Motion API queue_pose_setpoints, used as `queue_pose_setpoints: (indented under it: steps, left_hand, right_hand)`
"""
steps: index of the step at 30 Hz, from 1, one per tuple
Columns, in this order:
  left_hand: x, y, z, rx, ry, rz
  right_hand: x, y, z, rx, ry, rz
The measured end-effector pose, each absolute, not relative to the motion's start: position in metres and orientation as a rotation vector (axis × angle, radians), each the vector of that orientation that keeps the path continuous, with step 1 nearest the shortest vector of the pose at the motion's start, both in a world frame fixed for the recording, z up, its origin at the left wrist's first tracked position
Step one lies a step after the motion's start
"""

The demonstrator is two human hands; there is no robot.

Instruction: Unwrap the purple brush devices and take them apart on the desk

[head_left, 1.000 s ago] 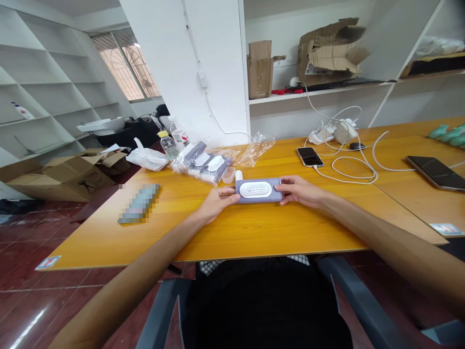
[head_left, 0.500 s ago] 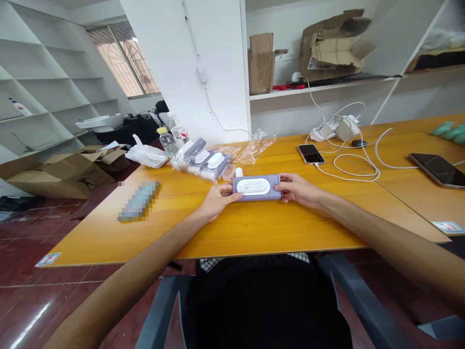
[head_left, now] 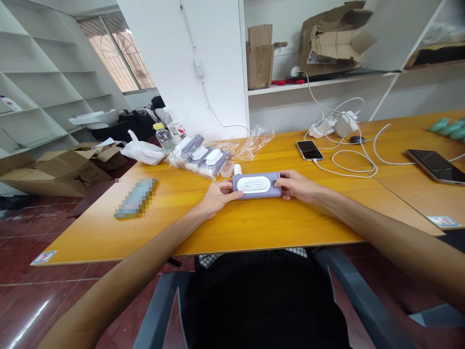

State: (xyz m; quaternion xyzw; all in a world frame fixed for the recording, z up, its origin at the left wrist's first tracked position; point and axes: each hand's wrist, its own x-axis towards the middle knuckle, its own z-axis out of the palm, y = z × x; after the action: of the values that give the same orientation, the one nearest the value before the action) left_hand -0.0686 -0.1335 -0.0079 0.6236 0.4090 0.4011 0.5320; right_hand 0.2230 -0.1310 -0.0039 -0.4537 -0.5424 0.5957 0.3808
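A lavender oblong case [head_left: 256, 185] with a white perforated oval on its top lies on the orange wooden table [head_left: 236, 223]. My left hand [head_left: 216, 195] grips its left end, fingers curled round it. My right hand [head_left: 296, 185] holds its right end, thumb on top. A small white cap [head_left: 237, 169] and a small clear cup [head_left: 227, 169] stand just behind the case.
Behind lie clear bags with more lavender cases [head_left: 203, 157], an empty plastic wrapper [head_left: 254, 143], a bottle [head_left: 164, 137] and a white bag [head_left: 142, 152]. A phone [head_left: 309, 150] with white cables [head_left: 348, 160] lies right, another phone [head_left: 436, 166] far right. A blurred flat object [head_left: 135, 198] lies left.
Both hands kept hold of the case; it sits slightly farther from me on the table. The view has shifted a little.
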Motion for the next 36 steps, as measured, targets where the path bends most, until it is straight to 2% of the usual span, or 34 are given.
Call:
queue_pose_setpoints:
  steps: [9,18,36]
  left_hand:
    - [-0.0699,-0.1310,-0.0097,1.399,0.958,0.969]
    - [-0.0709,-0.1281,-0.0125,1.319,0.943,1.036]
    - [-0.0712,-0.1284,-0.0135,1.434,0.928,0.999]
  right_hand:
    - [0.2226,-0.1367,-0.0014,-1.070,-1.287,1.632]
    - [0.2217,-0.1338,-0.0022,-1.053,-1.128,1.610]
    - [0.2190,-0.1386,0.0036,-1.087,-1.276,1.594]
